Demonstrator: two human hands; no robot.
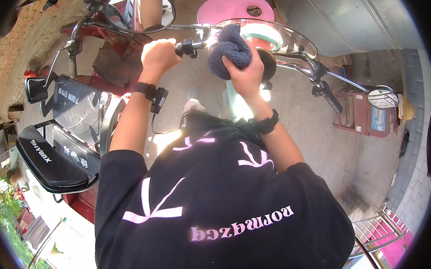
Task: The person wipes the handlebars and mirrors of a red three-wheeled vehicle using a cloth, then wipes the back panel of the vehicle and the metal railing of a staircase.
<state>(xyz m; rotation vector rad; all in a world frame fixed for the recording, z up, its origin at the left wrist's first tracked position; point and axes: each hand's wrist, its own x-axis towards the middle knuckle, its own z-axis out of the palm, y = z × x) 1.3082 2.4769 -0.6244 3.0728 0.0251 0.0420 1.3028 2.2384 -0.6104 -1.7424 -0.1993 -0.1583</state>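
Observation:
My left hand [160, 57] is closed around the left handlebar grip of an electric scooter, with the black switch housing [186, 48] just beyond my fingers. A folded dark grey-blue terry cloth [228, 54] is held in my right hand [249, 74], thumb on its near side. The cloth sits over the middle of the chrome handlebar, hiding part of it. Behind it rises a clear windshield [299, 38], and glare washes out the pale green front [267, 36]. The right handlebar grip [331, 99] stands free of my hands.
Round mirrors stick out at the left [141, 9] and right [383, 97]. A pink plastic object [230, 8] lies past the windshield. On the left stands a red cargo tricycle with a black seat [51, 157]. A reddish-brown cabinet [374, 114] is at the right, near a metal rack [379, 233].

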